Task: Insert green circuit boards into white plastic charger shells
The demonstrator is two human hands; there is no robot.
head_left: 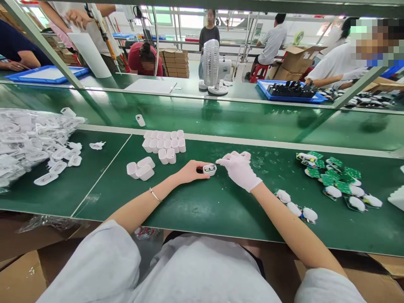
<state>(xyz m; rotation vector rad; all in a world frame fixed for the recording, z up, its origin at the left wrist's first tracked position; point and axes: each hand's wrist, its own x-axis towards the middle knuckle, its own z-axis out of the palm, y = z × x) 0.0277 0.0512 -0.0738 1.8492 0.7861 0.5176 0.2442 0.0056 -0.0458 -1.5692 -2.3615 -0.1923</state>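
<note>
White shell (209,169), green table (202,206)

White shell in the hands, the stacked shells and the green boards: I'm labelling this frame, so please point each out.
Shell (209,169), head view, on its open top face.
Stacked shells (164,144), head view, middle of the cluster.
Green boards (334,174), head view, a board mid-pile.

Light: bright, even, from far windows (186,19).
Glare: soft sheen on green bench (221,118).
Edges: bowed by wide lens.
</note>
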